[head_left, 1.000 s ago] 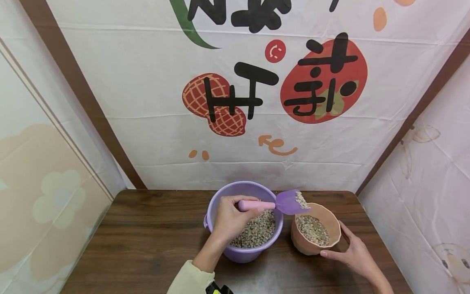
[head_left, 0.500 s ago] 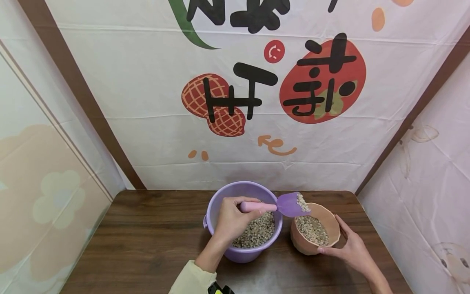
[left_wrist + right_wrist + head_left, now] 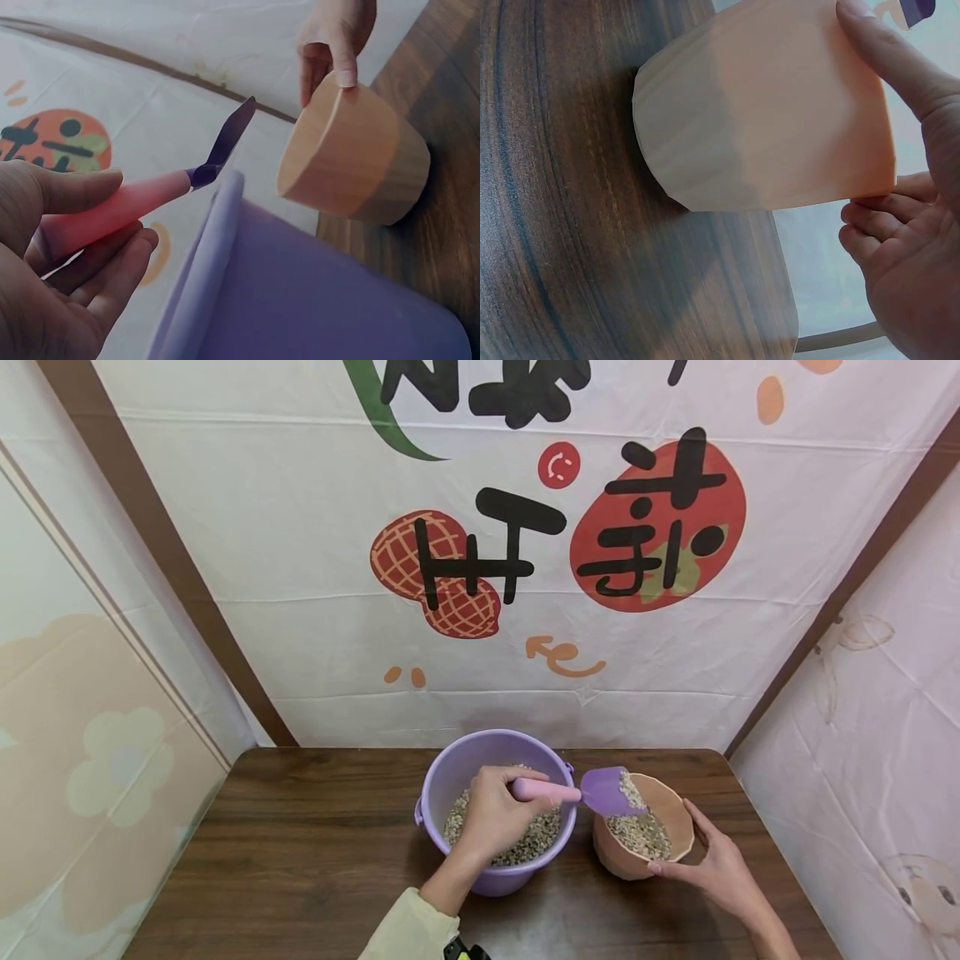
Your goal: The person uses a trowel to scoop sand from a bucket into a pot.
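Gripping scoop [image 3: 602, 792] by handle, left hand [image 3: 497, 817] holds blade between bucket [image 3: 504, 883] and pot [image 3: 613, 852], grit [image 3: 632, 789] at its tip by pot mouth. Right hand [image 3: 722, 867] grips rim, thumb and fingers bracketing pot, on surface [image 3: 300, 843] right of bucket. Scoop probably light, stiff, smooth; best held along handle, blade level, as loose grit may slide. Pot looks thin, rigid, steadiest gripped across rim.

My left fingers [image 3: 82, 190] and right fingers [image 3: 876, 222] make two sets. I also count one scoop [image 3: 597, 790], one bucket [image 3: 322, 292], one pot [image 3: 765, 127] and three lots of grit [image 3: 530, 845]: one in the bucket, one in the pot, one on the scoop. I make it one surface [image 3: 307, 852], one pale sleeve [image 3: 412, 930], one peanut print [image 3: 393, 556], one red smiley [image 3: 558, 465] and two brown bands [image 3: 174, 560].
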Demonstrator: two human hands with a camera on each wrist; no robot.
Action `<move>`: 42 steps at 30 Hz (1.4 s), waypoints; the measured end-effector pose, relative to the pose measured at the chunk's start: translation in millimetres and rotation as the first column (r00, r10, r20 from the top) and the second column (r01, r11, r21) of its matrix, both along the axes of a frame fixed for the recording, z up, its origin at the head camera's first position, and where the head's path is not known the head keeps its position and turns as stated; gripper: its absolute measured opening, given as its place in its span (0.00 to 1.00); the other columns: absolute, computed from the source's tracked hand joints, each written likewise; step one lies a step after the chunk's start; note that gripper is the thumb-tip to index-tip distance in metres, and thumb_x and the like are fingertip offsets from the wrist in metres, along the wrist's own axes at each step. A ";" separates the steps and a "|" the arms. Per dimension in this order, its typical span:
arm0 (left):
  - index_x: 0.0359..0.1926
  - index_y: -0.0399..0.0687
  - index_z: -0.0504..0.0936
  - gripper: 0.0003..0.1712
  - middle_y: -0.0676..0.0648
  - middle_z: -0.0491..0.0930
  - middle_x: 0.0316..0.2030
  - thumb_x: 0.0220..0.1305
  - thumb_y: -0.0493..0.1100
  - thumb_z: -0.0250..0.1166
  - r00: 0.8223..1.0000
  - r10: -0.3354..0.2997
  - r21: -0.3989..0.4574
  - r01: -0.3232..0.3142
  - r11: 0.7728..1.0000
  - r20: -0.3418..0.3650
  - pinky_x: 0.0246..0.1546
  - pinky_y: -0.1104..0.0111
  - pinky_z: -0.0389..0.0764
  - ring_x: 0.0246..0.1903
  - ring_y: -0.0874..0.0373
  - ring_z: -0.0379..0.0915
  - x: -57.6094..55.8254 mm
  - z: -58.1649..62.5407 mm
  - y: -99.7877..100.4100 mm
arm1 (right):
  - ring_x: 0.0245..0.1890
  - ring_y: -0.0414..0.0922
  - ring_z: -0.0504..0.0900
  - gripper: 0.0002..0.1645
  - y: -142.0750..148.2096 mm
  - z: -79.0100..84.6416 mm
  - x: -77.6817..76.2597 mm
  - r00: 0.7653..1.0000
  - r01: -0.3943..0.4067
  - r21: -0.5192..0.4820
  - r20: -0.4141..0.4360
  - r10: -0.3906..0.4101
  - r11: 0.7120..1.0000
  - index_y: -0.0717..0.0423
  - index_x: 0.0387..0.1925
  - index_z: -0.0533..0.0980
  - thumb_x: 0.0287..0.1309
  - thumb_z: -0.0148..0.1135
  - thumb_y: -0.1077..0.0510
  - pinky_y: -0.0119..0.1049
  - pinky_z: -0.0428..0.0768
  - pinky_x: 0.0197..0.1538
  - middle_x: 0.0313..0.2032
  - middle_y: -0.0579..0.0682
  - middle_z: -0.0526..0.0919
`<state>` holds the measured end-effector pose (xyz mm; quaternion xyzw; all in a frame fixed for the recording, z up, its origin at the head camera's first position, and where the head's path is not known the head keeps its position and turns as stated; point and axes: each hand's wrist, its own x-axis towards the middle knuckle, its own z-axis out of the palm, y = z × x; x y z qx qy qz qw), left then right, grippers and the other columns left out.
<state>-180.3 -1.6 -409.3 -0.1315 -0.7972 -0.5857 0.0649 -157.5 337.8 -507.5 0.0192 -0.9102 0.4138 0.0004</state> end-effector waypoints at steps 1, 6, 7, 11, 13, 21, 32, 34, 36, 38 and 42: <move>0.37 0.41 0.91 0.12 0.51 0.88 0.33 0.50 0.39 0.80 1.000 0.004 -0.011 -0.004 1.000 -0.011 0.37 0.69 0.80 0.34 0.61 0.81 0.3 -0.2 2.5 | 0.70 0.73 0.58 0.73 0.1 0.1 -0.2 1.000 0.000 -0.001 0.002 0.000 1.000 0.69 0.77 0.48 0.43 0.84 0.45 0.63 0.67 0.63 0.72 0.75 0.55; 0.35 0.45 0.92 0.12 0.54 0.88 0.33 0.48 0.42 0.82 0.997 0.056 -0.095 -0.060 0.994 -0.048 0.44 0.65 0.77 0.39 0.57 0.81 1.3 -1.2 16.2 | 0.70 0.73 0.58 0.73 0.6 -0.2 -1.5 1.000 -0.001 -0.001 0.005 0.001 1.000 0.69 0.77 0.48 0.43 0.84 0.45 0.62 0.67 0.63 0.72 0.76 0.55; 0.35 0.46 0.92 0.11 0.54 0.88 0.33 0.48 0.41 0.81 0.997 0.062 -0.108 -0.067 0.992 -0.051 0.44 0.65 0.76 0.39 0.56 0.80 1.5 -1.4 18.9 | 0.70 0.73 0.58 0.73 0.6 -0.2 -1.4 1.000 0.000 -0.002 0.007 0.000 1.000 0.70 0.77 0.48 0.43 0.84 0.45 0.62 0.67 0.63 0.72 0.76 0.55; 0.36 0.45 0.92 0.12 0.53 0.88 0.32 0.48 0.40 0.81 0.992 0.076 -0.180 -0.093 0.979 -0.103 0.44 0.64 0.78 0.39 0.55 0.81 1.5 -3.7 28.6 | 0.69 0.73 0.58 0.73 -0.2 0.3 -0.2 1.000 0.003 -0.005 0.015 -0.003 1.000 0.70 0.77 0.48 0.43 0.84 0.46 0.63 0.67 0.63 0.72 0.76 0.55; 0.36 0.45 0.91 0.12 0.52 0.88 0.33 0.48 0.40 0.81 0.990 0.075 -0.207 -0.099 0.973 -0.122 0.43 0.65 0.79 0.38 0.56 0.81 1.8 -4.8 32.1 | 0.69 0.73 0.58 0.73 -0.2 0.2 -0.1 1.000 0.001 -0.006 0.013 -0.001 1.000 0.70 0.77 0.48 0.43 0.84 0.46 0.63 0.67 0.63 0.72 0.77 0.55; 0.39 0.50 0.91 0.13 0.52 0.88 0.33 0.49 0.41 0.80 0.973 0.040 -0.352 -0.121 0.928 -0.229 0.39 0.64 0.79 0.36 0.55 0.83 5.1 -7.0 40.5 | 0.69 0.74 0.59 0.73 -0.1 0.0 -1.2 1.000 -0.001 0.003 0.007 0.001 1.000 0.71 0.77 0.48 0.42 0.84 0.46 0.61 0.68 0.63 0.71 0.77 0.55; 0.40 0.51 0.91 0.15 0.55 0.88 0.34 0.48 0.36 0.79 0.927 -0.030 -0.425 -0.143 0.894 -0.375 0.44 0.62 0.80 0.37 0.57 0.84 9.2 -10.8 40.8 | 0.69 0.73 0.58 0.74 -0.3 1.6 -0.9 1.000 0.003 -0.003 0.022 -0.002 1.000 0.70 0.77 0.47 0.42 0.84 0.46 0.61 0.67 0.63 0.72 0.77 0.54; 0.39 0.51 0.91 0.15 0.55 0.88 0.34 0.48 0.35 0.79 0.925 -0.033 -0.420 -0.140 0.897 -0.380 0.43 0.62 0.81 0.37 0.57 0.84 9.5 -11.2 40.3 | 0.69 0.73 0.58 0.74 -0.3 1.4 -1.0 1.000 0.002 0.001 0.021 -0.002 1.000 0.70 0.77 0.47 0.42 0.84 0.46 0.61 0.67 0.63 0.72 0.77 0.54; 0.40 0.51 0.91 0.15 0.55 0.88 0.35 0.49 0.36 0.79 0.931 -0.029 -0.407 -0.131 0.904 -0.364 0.44 0.62 0.81 0.38 0.57 0.84 9.9 -11.5 39.1 | 0.69 0.73 0.58 0.74 -0.3 1.1 -1.2 1.000 0.002 0.003 0.023 -0.002 1.000 0.70 0.77 0.47 0.42 0.84 0.46 0.60 0.67 0.63 0.72 0.77 0.54; 0.41 0.50 0.91 0.14 0.54 0.88 0.36 0.50 0.36 0.79 0.945 -0.014 -0.373 -0.115 0.921 -0.327 0.44 0.63 0.81 0.39 0.57 0.84 10.2 -10.9 37.4 | 0.69 0.73 0.59 0.74 -0.4 1.0 -1.2 1.000 0.002 0.005 0.026 -0.002 1.000 0.70 0.77 0.47 0.42 0.84 0.46 0.60 0.67 0.63 0.72 0.77 0.54; 0.41 0.48 0.91 0.14 0.53 0.88 0.36 0.51 0.39 0.80 0.978 0.038 -0.247 -0.090 0.965 -0.206 0.43 0.64 0.79 0.39 0.56 0.82 10.0 -8.0 30.3 | 0.69 0.73 0.58 0.74 -0.3 1.2 -1.2 0.999 0.001 0.007 0.033 -0.001 1.000 0.70 0.77 0.47 0.43 0.84 0.46 0.61 0.67 0.63 0.72 0.77 0.54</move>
